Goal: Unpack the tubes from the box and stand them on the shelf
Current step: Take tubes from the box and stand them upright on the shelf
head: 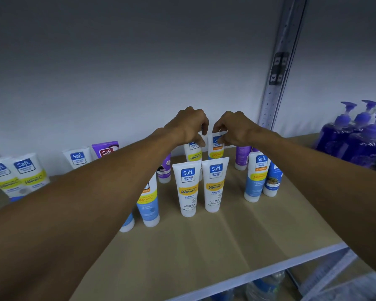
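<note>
As the hands (189, 126) (236, 128) pinch their tops, two rear tubes (194, 154) (215, 149) stand upright, adjacent.

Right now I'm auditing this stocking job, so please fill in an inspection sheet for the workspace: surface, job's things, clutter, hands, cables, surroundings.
Surface: brown shelf board with a pale front edge.
Job's things: Safi tubes stand cap-down in rows; front pair upright, side by side; box not in view.
Clutter: purple pump bottles at the right.
Hands: left hand grips the left rear tube at its top; right hand pinches the right rear tube by its top edge.
Cables: nothing seen.
Surroundings: white wall behind; metal upright at the right; lower bottles, blurred.
</note>
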